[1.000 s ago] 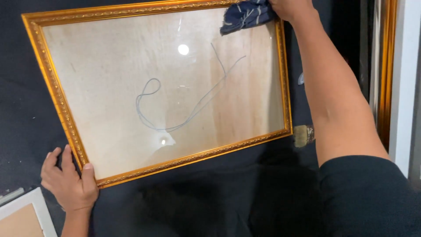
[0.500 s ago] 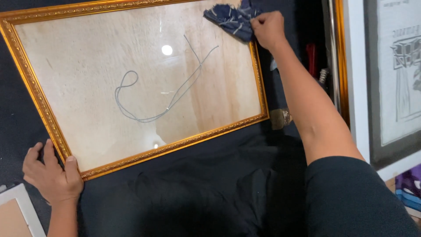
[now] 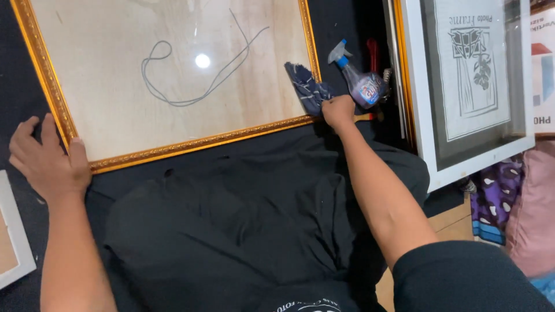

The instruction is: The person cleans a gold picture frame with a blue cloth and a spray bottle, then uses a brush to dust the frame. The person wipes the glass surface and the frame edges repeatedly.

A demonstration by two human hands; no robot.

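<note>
Bracing the gold picture frame (image 3: pixel 173 81) at its lower left corner, the left hand (image 3: pixel 46 159) lies flat with fingers spread, gripping nothing; it looks placed there to keep the frame from sliding on the dark cloth-covered surface (image 3: pixel 243 196) while the other hand works. The right hand (image 3: pixel 338 111) is closed around a dark blue cloth (image 3: pixel 306 86), which rests on the glass at the frame's lower right corner, just inside the gilt moulding, a sensible spot for wiping the last edge of the pane. A loop of thin wire (image 3: pixel 185 75) shows through the glass against the pale backing, and a ceiling light glints off the pane. Just beyond the right hand, off the frame's right edge, a spray bottle with a blue nozzle (image 3: pixel 358 81) lies on its side within easy reach. Further right a white-framed print (image 3: pixel 468 86) leans tilted, and a corner of another white frame (image 3: pixel 14 242) shows at the far left.

Against the pictures from a moment ago, the right hand and cloth have travelled from the frame's upper right corner down its right side to the lower right corner. The left hand has kept its hold at the lower left corner.
</note>
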